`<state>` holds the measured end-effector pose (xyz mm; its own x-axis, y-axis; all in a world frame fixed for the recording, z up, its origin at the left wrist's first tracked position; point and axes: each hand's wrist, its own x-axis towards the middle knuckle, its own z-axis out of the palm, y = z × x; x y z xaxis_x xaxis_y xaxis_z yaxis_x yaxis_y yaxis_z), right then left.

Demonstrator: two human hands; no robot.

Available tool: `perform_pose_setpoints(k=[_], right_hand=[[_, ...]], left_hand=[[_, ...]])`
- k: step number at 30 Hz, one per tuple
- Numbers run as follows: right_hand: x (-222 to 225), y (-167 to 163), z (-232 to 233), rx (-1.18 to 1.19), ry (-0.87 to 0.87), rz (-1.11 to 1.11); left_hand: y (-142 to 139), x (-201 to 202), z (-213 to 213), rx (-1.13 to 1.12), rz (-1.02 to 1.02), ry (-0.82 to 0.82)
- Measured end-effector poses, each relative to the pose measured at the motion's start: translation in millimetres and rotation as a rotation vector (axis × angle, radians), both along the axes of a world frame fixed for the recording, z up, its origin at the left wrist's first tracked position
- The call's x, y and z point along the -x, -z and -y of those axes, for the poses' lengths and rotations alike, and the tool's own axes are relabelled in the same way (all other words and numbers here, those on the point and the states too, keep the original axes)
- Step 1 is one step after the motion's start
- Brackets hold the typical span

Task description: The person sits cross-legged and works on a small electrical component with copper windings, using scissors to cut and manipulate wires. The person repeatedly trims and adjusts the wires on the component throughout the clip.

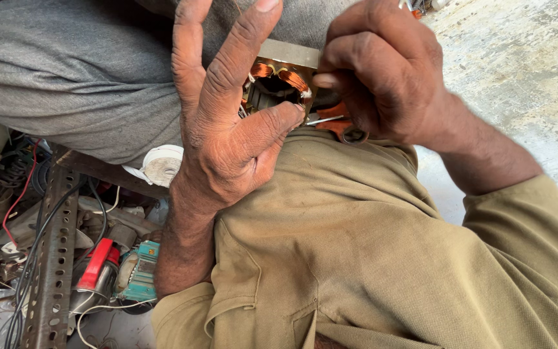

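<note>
While the left hand (227, 123) braces a motor stator (282, 77) against the lap, its thumb presses the lower edge of the core and its fingers spread wide and upright over the near side, so the hand is open but steadying the part by contact. The right hand (382, 71) is curled narrow around a pair of orange-handled pliers (337, 123), whose thin metal tips reach in toward the copper windings (289, 76). The stator sits high in the view, between the two hands, above the olive trousers (356, 245) and just below a grey-clothed knee (72, 77).

To do this step well, I judge that the tips should take only the loose wire end and not scrape the enamel on the neighbouring turns. The thumb should keep the core from twisting, and any pull should run along the wire rather than across the coil.

The stator's bore faces up toward the camera, tilted a little to the left. Its long axis therefore seems to run roughly along the line of sight, though the fingers hide much of the body, so I cannot tell its full length.

To the lower left lie a perforated steel angle (53, 258), a red-and-teal power tool (121, 274), a roll of white tape (161, 167) and tangled cables (20, 194).
</note>
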<state>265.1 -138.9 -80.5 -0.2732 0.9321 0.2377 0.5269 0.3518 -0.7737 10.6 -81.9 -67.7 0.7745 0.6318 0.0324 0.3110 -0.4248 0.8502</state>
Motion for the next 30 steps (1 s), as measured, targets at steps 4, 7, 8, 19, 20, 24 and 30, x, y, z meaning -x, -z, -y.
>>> perform_pose_setpoints(k=[4, 7, 8, 19, 20, 24, 30], right_hand=[[-6.4, 0.8, -15.6, -0.075, -0.098, 0.028], [-13.6, -0.6, -21.5, -0.072, -0.147, 0.051], [-15.9, -1.2, -22.1, -0.067, -0.154, 0.056], [-28.1, -8.6, -20.0, -0.003, -0.109, 0.071], [-27.5, -9.3, -19.8, -0.021, -0.105, 0.076], [-26.8, -12.3, -16.6, 0.157, -0.001, -0.087], [-24.7, -3.1, -16.4, 0.26, -0.1, -0.253]], left_hand=[[-0.2, 2.8, 1.9, 0.006, -0.015, -0.001], [-3.8, 1.1, 0.9, -0.012, -0.025, -0.002], [-5.4, -0.1, -0.3, -0.002, -0.034, -0.005], [-26.1, -31.8, -26.0, 0.119, -0.185, -0.091], [-29.3, -35.6, -27.2, 0.149, -0.224, -0.054], [-34.4, -46.5, -34.4, 0.183, -0.173, -0.092], [-33.2, -26.6, -44.1, 0.246, -0.139, -0.099]])
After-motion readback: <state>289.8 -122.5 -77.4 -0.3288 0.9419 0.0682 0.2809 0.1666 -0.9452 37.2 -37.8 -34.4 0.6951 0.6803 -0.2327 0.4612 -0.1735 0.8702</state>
